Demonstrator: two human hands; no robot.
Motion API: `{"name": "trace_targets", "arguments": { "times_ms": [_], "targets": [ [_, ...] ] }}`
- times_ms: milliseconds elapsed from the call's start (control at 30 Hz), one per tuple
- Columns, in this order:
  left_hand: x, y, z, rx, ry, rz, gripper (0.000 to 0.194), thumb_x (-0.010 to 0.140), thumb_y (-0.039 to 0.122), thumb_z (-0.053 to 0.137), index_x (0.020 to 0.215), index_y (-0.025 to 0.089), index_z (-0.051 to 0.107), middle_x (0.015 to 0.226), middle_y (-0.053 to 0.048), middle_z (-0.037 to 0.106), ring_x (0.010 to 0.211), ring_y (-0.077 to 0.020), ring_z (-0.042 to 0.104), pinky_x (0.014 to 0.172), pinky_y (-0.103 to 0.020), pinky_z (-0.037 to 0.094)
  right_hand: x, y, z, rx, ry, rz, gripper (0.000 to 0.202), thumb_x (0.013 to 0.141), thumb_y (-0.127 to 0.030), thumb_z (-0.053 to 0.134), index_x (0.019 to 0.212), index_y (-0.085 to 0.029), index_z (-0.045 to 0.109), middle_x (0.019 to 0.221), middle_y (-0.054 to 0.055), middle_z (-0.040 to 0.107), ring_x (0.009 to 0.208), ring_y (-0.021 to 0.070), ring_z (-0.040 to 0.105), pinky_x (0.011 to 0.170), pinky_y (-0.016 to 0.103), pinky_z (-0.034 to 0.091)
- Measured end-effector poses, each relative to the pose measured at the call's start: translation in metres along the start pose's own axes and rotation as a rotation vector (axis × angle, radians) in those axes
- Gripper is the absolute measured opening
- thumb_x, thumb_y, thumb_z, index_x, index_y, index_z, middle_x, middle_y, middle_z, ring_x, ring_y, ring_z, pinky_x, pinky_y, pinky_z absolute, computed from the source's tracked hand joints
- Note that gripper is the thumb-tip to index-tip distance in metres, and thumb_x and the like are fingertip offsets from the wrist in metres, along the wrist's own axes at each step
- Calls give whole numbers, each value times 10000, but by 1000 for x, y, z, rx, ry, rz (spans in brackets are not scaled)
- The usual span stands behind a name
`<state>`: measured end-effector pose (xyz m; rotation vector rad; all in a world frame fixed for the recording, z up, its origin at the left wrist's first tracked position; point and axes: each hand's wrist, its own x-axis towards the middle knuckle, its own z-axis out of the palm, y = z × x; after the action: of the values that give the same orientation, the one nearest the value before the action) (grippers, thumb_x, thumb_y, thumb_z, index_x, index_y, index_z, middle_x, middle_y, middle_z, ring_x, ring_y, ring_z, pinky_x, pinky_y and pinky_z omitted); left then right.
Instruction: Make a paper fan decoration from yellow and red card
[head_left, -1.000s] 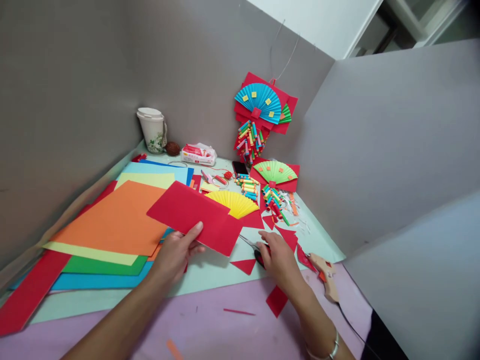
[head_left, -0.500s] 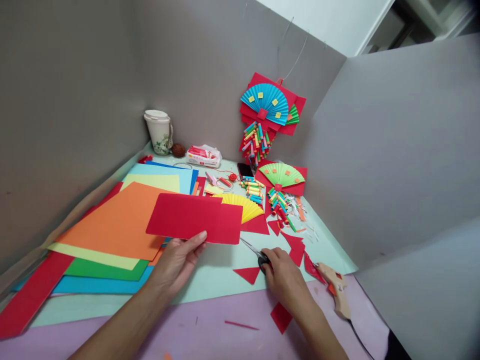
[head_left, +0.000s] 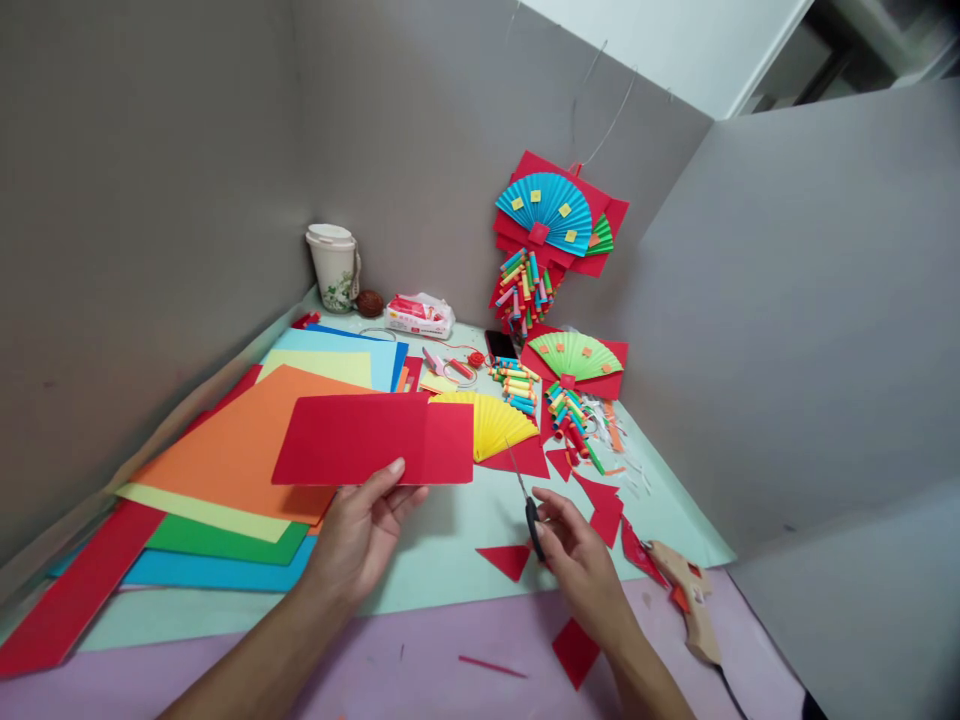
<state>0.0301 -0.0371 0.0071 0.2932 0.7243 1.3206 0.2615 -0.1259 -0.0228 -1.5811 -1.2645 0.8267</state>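
Note:
A folded red card (head_left: 360,440) is pinched by my left hand (head_left: 375,525), thumb on its front face and fingers beneath its lower edge. My right hand (head_left: 577,545) grips small black-handled scissors (head_left: 533,525), blades pointing up and away, apart from the card. Just behind the card's right end lies a yellow pleated paper fan (head_left: 491,425) on red paper, partly covered by the card. A red paper triangle (head_left: 506,561) rests beneath the scissors, and a red square piece (head_left: 576,652) lies under my right wrist.
Coloured paper sheets (head_left: 232,450) are stacked at left. A glue gun (head_left: 690,600) lies at right near red scraps (head_left: 600,500). At the back are a cup (head_left: 332,268), a tissue pack (head_left: 420,316), a green fan (head_left: 574,355) and a hanging fan decoration (head_left: 546,212).
The red card has moved slightly left and levelled out in my left hand. The scissors have swung to point more upward, away from the card's edge. The view has shifted a little.

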Motion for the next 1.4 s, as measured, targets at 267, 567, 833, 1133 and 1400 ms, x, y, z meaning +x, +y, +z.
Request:
{"name": "trace_targets", "arguments": {
  "times_ms": [267, 567, 833, 1133, 1400],
  "targets": [
    [0, -4, 1, -25, 25, 63, 139, 639, 27, 754, 718, 132, 711, 708, 7, 746, 707, -139, 696, 673, -267, 634, -15, -19, 36, 734, -203, 261, 548, 804, -385, 727, 1303, -230, 561, 970, 64, 636, 764, 152, 592, 663, 274, 439],
    [-6, -6, 3, -15, 7, 98, 146, 640, 42, 773, 715, 146, 702, 711, 18, 731, 725, -141, 688, 673, -271, 634, -31, -20, 62, 754, -295, 294, 576, 751, -389, 764, 1270, -226, 575, 940, 46, 619, 721, 146, 599, 641, 269, 439],
    [-13, -18, 4, 43, 38, 44, 117, 610, 104, 814, 642, 141, 707, 648, 11, 701, 703, -138, 674, 732, -261, 619, -34, -23, 70, 689, -345, 285, 498, 763, -364, 740, 1215, -247, 565, 966, 38, 585, 764, 160, 613, 659, 293, 488],
    [-19, -30, 0, 143, 44, -13, 202, 634, 169, 823, 498, 160, 674, 531, 5, 637, 662, -145, 655, 779, -255, 600, -33, -26, 68, 643, -323, 279, 479, 769, -368, 722, 1198, -245, 549, 937, 25, 579, 725, 150, 604, 634, 292, 486],
    [-21, -32, 0, 185, 36, -9, 264, 655, 187, 807, 456, 194, 635, 515, 7, 631, 651, -167, 670, 814, -292, 592, -32, -27, 69, 623, -302, 281, 511, 755, -412, 734, 1193, -233, 542, 918, 20, 574, 682, 139, 593, 606, 284, 478]
  ]
}}
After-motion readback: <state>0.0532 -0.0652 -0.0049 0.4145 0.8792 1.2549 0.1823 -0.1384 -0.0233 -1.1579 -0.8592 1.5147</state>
